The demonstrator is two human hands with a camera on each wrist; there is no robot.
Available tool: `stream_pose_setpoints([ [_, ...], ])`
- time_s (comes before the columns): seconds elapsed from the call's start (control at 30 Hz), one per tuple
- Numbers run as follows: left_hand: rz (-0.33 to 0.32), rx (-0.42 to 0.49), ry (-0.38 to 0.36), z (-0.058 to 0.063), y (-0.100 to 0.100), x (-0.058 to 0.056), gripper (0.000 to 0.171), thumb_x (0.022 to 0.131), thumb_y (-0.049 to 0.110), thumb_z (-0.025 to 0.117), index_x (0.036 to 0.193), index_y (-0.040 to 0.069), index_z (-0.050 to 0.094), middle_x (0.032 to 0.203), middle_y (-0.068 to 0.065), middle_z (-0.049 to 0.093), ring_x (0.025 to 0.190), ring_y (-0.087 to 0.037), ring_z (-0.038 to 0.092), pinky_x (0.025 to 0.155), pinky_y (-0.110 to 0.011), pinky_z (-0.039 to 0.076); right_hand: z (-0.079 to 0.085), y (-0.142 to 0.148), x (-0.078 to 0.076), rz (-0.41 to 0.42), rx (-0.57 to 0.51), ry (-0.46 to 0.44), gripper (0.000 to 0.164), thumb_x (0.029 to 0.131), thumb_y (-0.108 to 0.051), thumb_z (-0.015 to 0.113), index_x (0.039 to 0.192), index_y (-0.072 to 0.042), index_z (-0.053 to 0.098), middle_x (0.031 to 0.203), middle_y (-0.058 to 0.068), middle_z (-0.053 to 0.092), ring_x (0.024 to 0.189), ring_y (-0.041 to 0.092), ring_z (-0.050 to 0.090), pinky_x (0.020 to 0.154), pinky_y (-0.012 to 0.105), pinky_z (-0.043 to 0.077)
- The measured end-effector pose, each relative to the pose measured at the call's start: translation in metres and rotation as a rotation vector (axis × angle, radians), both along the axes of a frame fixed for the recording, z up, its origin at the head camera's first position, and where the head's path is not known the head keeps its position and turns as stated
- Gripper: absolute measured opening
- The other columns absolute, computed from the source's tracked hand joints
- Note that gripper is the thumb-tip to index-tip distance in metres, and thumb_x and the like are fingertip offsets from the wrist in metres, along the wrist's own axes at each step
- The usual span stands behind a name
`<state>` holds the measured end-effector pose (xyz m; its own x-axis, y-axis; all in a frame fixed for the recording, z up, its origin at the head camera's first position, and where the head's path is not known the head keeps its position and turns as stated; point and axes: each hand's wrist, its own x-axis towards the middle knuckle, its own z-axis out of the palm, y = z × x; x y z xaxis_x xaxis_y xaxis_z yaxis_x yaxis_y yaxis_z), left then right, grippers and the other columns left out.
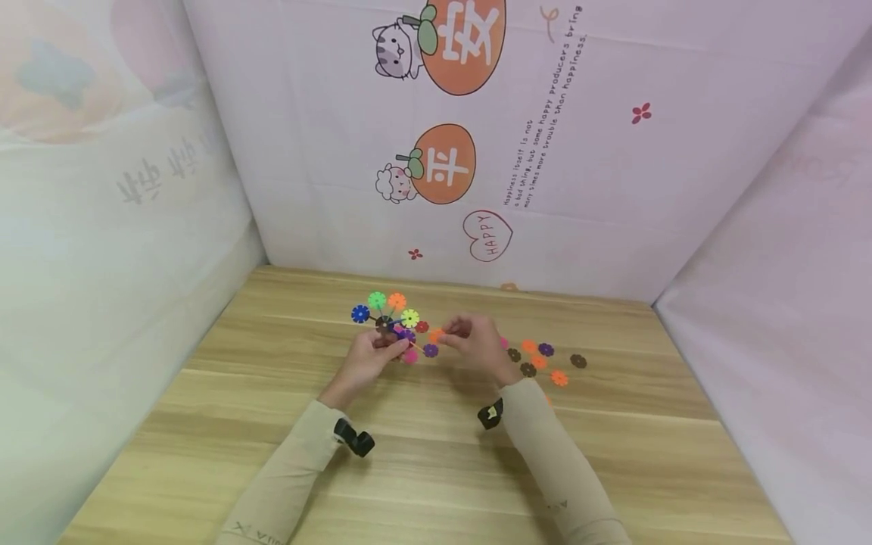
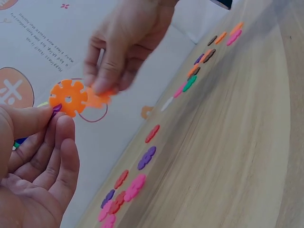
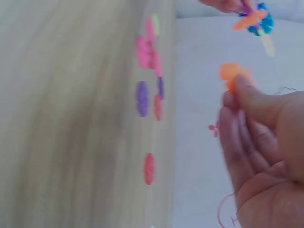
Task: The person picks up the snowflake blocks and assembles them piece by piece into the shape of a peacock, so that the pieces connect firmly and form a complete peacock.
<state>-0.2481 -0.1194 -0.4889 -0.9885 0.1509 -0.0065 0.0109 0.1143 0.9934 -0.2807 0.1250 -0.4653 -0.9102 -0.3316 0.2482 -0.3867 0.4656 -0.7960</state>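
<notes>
Beige sleeves (image 1: pixel 559 454) lead to the left hand (image 1: pixel 368 359) and right hand (image 1: pixel 480 344), which pinch, respectively, a cluster of slotted discs (image 1: pixel 384 324) and one orange disc (image 3: pixel 230 72) nearby. Probably light, stiff plastic, each is best held by its rim, though blur hides the orange disc's slots.

Bright, diffuse light filled the head view, leaving soft shadows on the table (image 1: pixel 415 484) beside the sleeves (image 1: pixel 555 454). Blur softened the right hand (image 2: pixel 124 52) and its orange disc (image 2: pixel 99 99) from the left wrist; the right wrist view was dimmer, hazy throughout.
</notes>
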Motion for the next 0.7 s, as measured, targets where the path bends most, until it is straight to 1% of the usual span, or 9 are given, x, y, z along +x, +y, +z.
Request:
stream_pose_setpoints([
  [0.07, -0.021, 0.000, 0.006, 0.001, 0.002, 0.001, 0.022, 0.102, 0.026, 0.072, 0.108, 0.004, 0.073, 0.118, -0.022, 0.074, 0.113, -0.042, 0.070, 0.101, -0.050, 0.061, 0.004, 0.001, 0.003, 0.000, -0.064, 0.014, 0.012, 0.091, -0.011, 0.083, 0.097, -0.008, 0.073, 0.094, 0.007, 0.080, 0.087, 0.031, 0.076, 0.072, 0.023, 0.060],
  [0.13, -0.038, 0.005, 0.011, 0.002, 0.003, 0.002, 0.023, 0.103, 0.026, 0.071, 0.109, 0.004, 0.073, 0.120, -0.026, 0.074, 0.113, -0.043, 0.070, 0.102, -0.051, 0.060, 0.006, 0.002, 0.005, 0.024, -0.121, 0.030, 0.011, 0.093, -0.012, 0.081, 0.098, -0.007, 0.073, 0.096, 0.008, 0.080, 0.089, 0.031, 0.077, 0.074, 0.022, 0.061],
  [0.3, -0.070, 0.053, -0.012, 0.002, 0.005, 0.003, 0.024, 0.103, 0.025, 0.071, 0.113, 0.004, 0.073, 0.121, -0.029, 0.072, 0.115, -0.044, 0.070, 0.105, -0.050, 0.059, 0.002, 0.000, 0.008, 0.083, -0.245, 0.077, 0.010, 0.093, -0.008, 0.080, 0.100, -0.005, 0.074, 0.098, 0.012, 0.079, 0.088, 0.016, 0.076, 0.079, 0.025, 0.064],
  [0.4, -0.083, 0.091, -0.032, 0.002, 0.006, 0.004, 0.026, 0.104, 0.025, 0.071, 0.117, 0.003, 0.071, 0.123, -0.029, 0.072, 0.117, -0.045, 0.069, 0.107, -0.050, 0.058, 0.001, -0.002, 0.010, 0.109, -0.272, 0.124, 0.009, 0.092, -0.006, 0.080, 0.099, -0.005, 0.074, 0.097, 0.015, 0.078, 0.086, 0.012, 0.076, 0.079, 0.025, 0.065],
  [0.47, -0.095, 0.121, -0.037, 0.004, 0.007, 0.005, 0.027, 0.104, 0.023, 0.070, 0.119, 0.001, 0.070, 0.126, -0.032, 0.070, 0.119, -0.047, 0.068, 0.108, -0.052, 0.057, 0.001, -0.003, 0.011, 0.128, -0.271, 0.152, 0.009, 0.092, -0.004, 0.079, 0.099, -0.004, 0.074, 0.097, 0.016, 0.078, 0.086, 0.014, 0.076, 0.080, 0.025, 0.065],
  [0.53, -0.100, 0.135, -0.039, 0.005, 0.008, 0.005, 0.027, 0.104, 0.020, 0.070, 0.121, -0.001, 0.069, 0.128, -0.034, 0.068, 0.119, -0.047, 0.069, 0.108, -0.051, 0.058, 0.002, -0.003, 0.013, 0.141, -0.261, 0.172, 0.009, 0.091, -0.003, 0.079, 0.099, -0.002, 0.075, 0.098, 0.017, 0.078, 0.087, 0.018, 0.077, 0.081, 0.027, 0.066],
  [0.63, -0.108, 0.133, -0.038, 0.006, 0.009, 0.006, 0.025, 0.105, 0.018, 0.068, 0.120, -0.002, 0.069, 0.128, -0.036, 0.067, 0.113, -0.040, 0.073, 0.105, -0.046, 0.060, 0.001, -0.005, 0.013, 0.150, -0.250, 0.170, 0.008, 0.090, 0.000, 0.079, 0.097, -0.003, 0.075, 0.099, 0.016, 0.078, 0.088, 0.026, 0.077, 0.082, 0.028, 0.066],
  [0.7, -0.108, 0.125, -0.032, 0.007, 0.010, 0.007, 0.024, 0.105, 0.018, 0.067, 0.119, -0.001, 0.070, 0.125, -0.034, 0.068, 0.107, -0.030, 0.074, 0.103, -0.042, 0.061, 0.000, -0.005, 0.014, 0.153, -0.248, 0.167, 0.009, 0.090, 0.001, 0.079, 0.097, -0.003, 0.076, 0.099, 0.015, 0.078, 0.089, 0.030, 0.077, 0.083, 0.029, 0.066],
])
